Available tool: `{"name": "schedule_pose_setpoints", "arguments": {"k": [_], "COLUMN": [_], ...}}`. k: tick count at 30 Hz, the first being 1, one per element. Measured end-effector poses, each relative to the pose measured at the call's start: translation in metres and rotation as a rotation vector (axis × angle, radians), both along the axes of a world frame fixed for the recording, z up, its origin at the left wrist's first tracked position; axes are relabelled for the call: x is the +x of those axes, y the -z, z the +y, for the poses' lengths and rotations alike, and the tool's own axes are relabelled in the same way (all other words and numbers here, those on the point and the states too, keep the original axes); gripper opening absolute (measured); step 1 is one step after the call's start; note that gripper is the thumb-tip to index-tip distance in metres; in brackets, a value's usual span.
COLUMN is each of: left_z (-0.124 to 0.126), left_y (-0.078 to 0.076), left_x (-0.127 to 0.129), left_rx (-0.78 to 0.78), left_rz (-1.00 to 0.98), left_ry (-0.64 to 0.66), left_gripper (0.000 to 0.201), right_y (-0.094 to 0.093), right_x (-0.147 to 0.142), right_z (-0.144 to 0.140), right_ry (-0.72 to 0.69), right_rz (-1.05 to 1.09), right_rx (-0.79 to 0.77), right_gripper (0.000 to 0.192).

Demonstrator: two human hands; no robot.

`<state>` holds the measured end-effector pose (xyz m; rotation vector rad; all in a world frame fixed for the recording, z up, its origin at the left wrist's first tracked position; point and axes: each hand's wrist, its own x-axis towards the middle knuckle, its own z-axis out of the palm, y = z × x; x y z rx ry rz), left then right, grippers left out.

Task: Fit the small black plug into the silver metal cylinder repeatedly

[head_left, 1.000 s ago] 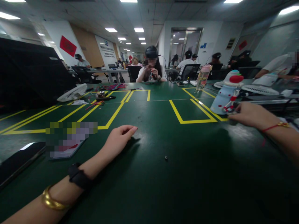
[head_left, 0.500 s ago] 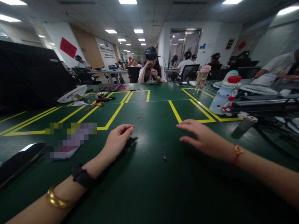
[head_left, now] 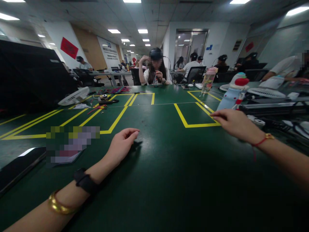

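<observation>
The right hand (head_left: 235, 125) has swung back out to the right. Half a second ago it hovered over the middle of the green surface (head_left: 169, 180), close to a tiny dark part lying there; now it is at the corner of the yellow tape outline (head_left: 193, 124), palm down, fingers loosely curled. That small part no longer shows on the surface. Judging from this, the hand may have picked it up and be carrying it off, but the curled fingers hide whatever is inside, so I cannot tell whether it grips anything.

Just beyond the right hand stands a pale blue snowman-shaped bottle (head_left: 233, 93) with a red cap, and just to its right lies a small round white-topped cylinder (head_left: 257, 121); the hand touches neither.

The left hand (head_left: 122, 145) has not moved: it rests on the surface with fingers loosely bent, the tips on a small dark object (head_left: 136, 144), too dim to name. Left of that hand lie a blurred card (head_left: 70, 145) and a black phone (head_left: 19, 167).
</observation>
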<state>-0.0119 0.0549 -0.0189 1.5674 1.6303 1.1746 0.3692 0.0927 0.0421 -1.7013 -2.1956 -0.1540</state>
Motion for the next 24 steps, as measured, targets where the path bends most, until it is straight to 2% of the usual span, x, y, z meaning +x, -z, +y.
{"name": "schedule_pose_setpoints", "arguments": {"k": [4,7,10,16,24], "left_z": [0.001,0.002,0.002,0.001,0.003], "left_y": [0.001,0.003,0.004,0.003,0.006], "left_x": [-0.001,-0.002,-0.002,-0.003,-0.004], "left_rx": [-0.021,-0.031,-0.034,-0.020,-0.034], "left_rz": [-0.010,-0.010,-0.007,0.002,0.030], "left_ry": [0.003,0.007,-0.010,0.006,0.014], "left_gripper": [0.036,0.037,0.038,0.035,0.035], "right_y": [-0.018,-0.018,-0.017,-0.019,-0.017], "right_x": [0.069,0.103,0.118,0.134,0.155], "right_z": [0.021,0.030,0.034,0.036,0.039], "right_ry": [0.326,0.474,0.477,0.601,0.601], "right_rz": [-0.188,-0.266,-0.275,-0.284,-0.305], "right_rx": [-0.047,-0.227,-0.320,-0.313,-0.341], "right_gripper": [0.038,0.029,0.025,0.032,0.025]}}
